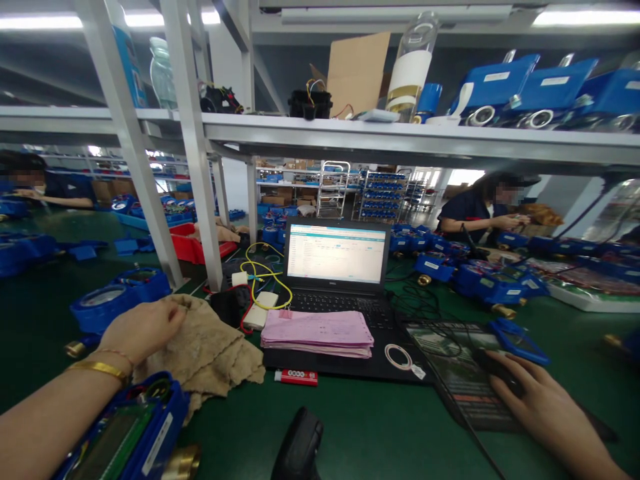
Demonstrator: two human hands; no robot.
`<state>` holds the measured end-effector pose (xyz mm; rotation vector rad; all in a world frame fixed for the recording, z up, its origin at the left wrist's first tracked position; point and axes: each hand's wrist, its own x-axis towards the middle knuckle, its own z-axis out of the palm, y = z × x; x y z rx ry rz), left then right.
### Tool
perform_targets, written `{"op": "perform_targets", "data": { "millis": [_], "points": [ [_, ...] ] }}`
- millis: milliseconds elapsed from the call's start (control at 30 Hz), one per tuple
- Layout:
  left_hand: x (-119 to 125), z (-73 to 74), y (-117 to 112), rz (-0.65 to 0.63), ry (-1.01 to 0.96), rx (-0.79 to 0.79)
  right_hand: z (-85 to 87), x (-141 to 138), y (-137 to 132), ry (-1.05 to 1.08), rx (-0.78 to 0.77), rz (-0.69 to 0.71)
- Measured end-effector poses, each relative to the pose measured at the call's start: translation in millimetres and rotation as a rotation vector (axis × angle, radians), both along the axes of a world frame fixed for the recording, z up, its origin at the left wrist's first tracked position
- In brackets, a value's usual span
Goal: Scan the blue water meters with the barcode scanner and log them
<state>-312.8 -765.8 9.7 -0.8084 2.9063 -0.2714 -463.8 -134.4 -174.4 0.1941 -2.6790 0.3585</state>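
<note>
My left hand (pixel 145 328) is closed, its curled fingers on the upper edge of a crumpled tan cloth (pixel 215 357). Below that forearm lies a blue water meter (pixel 145 427) with its circuit board exposed and a brass fitting. Another blue meter (pixel 105 303) stands just beyond the hand. My right hand (pixel 535 393) wraps round a black computer mouse (pixel 500 370) on a dark mouse pad (pixel 450 360). Between the hands stands an open laptop (pixel 335 253) with a lit screen. A stack of pink papers (pixel 317 331) covers part of its keyboard.
A black handheld scanner (pixel 299 443) lies at the front, and a small red-and-white tube (pixel 297 377) by the laptop. Cables run right of the laptop. A metal shelf (pixel 320 127) crosses above, holding bottles and blue meters. Two people work across the benches, one holding something small.
</note>
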Motion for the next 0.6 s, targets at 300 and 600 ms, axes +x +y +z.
{"op": "perform_targets", "data": {
  "millis": [300, 600],
  "points": [
    [-0.3, 2.3, 0.8, 0.009, -0.006, 0.005, 0.4, -0.4, 0.9, -0.023, 0.009, -0.014],
    [0.5, 3.7, 3.7, 0.014, 0.010, 0.011, 0.3, 0.6, -2.5, 0.020, 0.034, -0.006]
  ]
}}
